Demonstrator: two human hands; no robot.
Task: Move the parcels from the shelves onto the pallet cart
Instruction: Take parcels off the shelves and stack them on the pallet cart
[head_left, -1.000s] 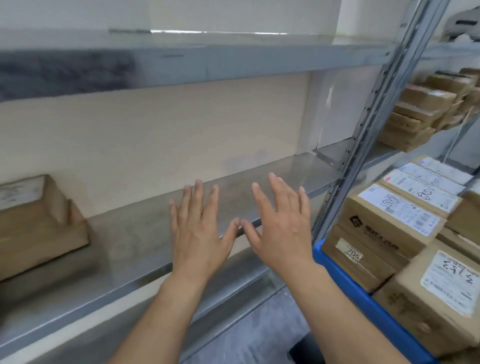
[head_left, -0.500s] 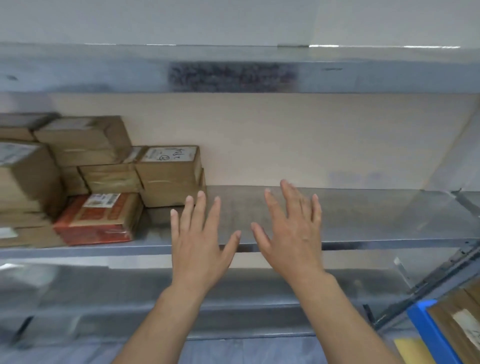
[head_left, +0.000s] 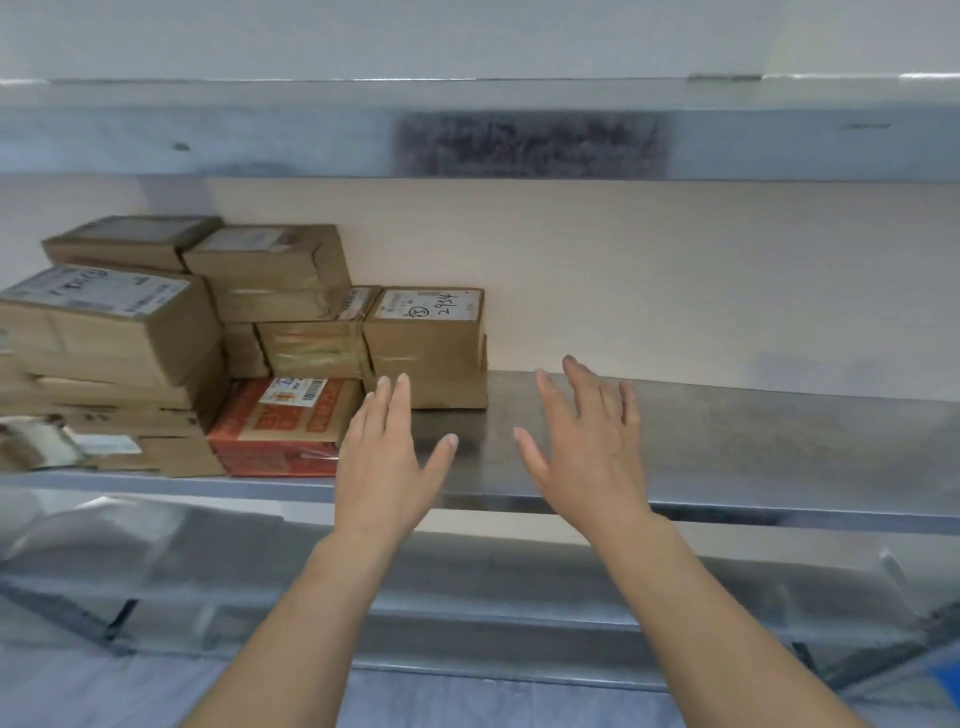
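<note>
Head view looks at a metal shelf that runs across the middle of the frame, with an upper shelf above it and a lower shelf beneath. The parcels sit on the left half of the middle shelf, stacked in several layers against the pale back wall, and the right half of that shelf is bare steel. At the right end of the stack a brown labelled parcel with handwriting on its white label rests on a flatter brown parcel. Just left of these, at the front of the shelf, lies a red-orange parcel with a barcode sticker on top. A large brown box with a white label sits further left, on top of other cartons at the left edge of the frame. Both bare forearms reach up from the bottom of the frame. The left hand is held flat just right of the red-orange parcel, its fingers straight and released with the thumb spread, and the tips overlap the flat brown parcel; whether they touch it cannot be told. The right hand is over the bare shelf to the right, apart from the parcels, its fingers loosely spread and grasping nothing. A blurred blue corner shows at the lower right edge.
</note>
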